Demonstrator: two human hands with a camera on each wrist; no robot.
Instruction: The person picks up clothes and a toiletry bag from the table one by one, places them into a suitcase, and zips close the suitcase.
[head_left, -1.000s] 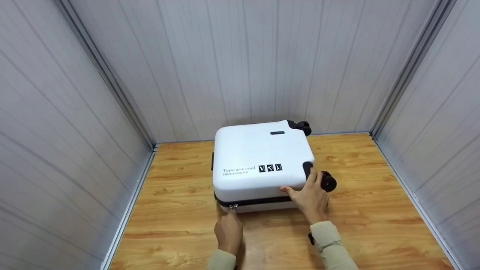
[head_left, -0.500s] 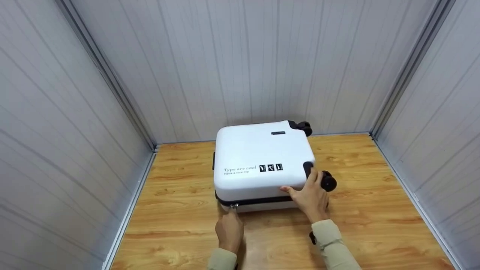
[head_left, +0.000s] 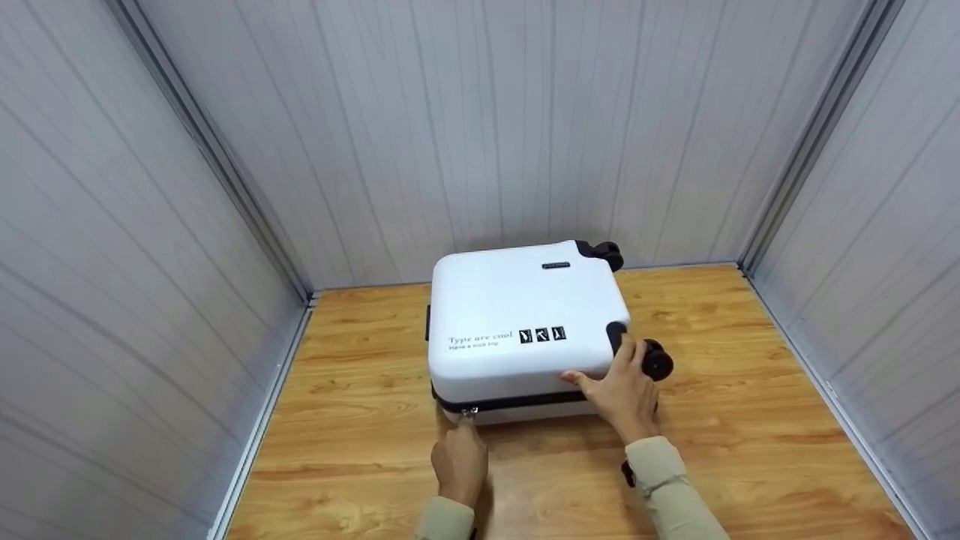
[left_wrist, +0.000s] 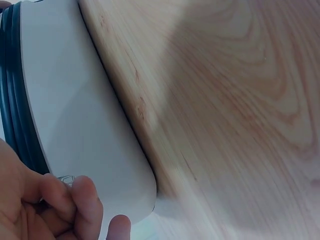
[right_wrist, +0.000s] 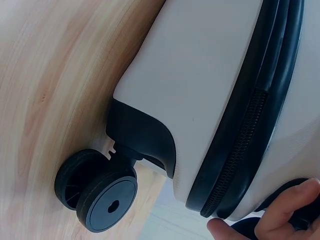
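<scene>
A white hard-shell suitcase (head_left: 517, 296) lies flat on the floor in the head view, its wheels to the right. At the near left corner, my left hand (head_left: 459, 461) pinches a zipper pull (head_left: 469, 412) with curled fingers. The left wrist view shows a bit of the metal pull (left_wrist: 67, 179) between the fingertips. My right hand (head_left: 622, 394) holds the near right corner, its thumb on the front edge and fingers over the black corner guard (head_left: 616, 335). Dark zipper teeth (right_wrist: 240, 145) run along the black seam in the right wrist view.
Black caster wheels (head_left: 658, 363) stick out at the suitcase's right end, one close to my right hand. Pale panel walls (head_left: 480, 135) stand behind and on both sides. Wooden floor (head_left: 352, 435) surrounds the suitcase.
Both hands keep the same places on the suitcase. The suitcase and left hand appear a touch further right than a second ago; otherwise little differs.
</scene>
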